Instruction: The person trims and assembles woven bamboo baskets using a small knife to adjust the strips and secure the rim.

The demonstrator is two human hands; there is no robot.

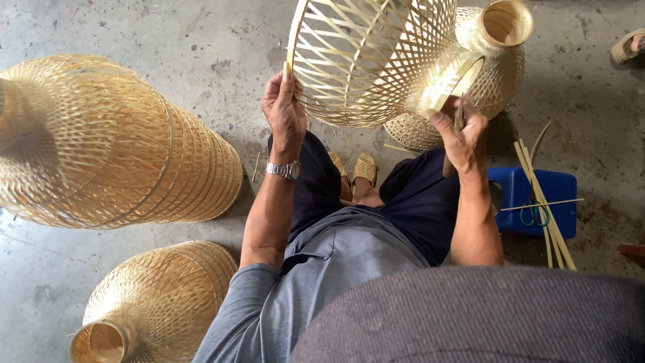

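The person holds an open-weave bamboo basket (366, 57) up in the air, above the knees. The left hand (283, 107) is closed on the basket's rim, thumb up along the edge. The right hand (460, 131) is closed around a thin dark tool (459, 119), pressed at the basket's narrow neck. Behind it stands a finished woven vase (500, 47), just touching the basket's edge in this view. 2 big woven lamps (114, 144) (158, 299) lie on the left, with bare floor (222, 60) between them and the left arm. A blue stool (534, 202) with bamboo strips (544, 202) sits close on the right.
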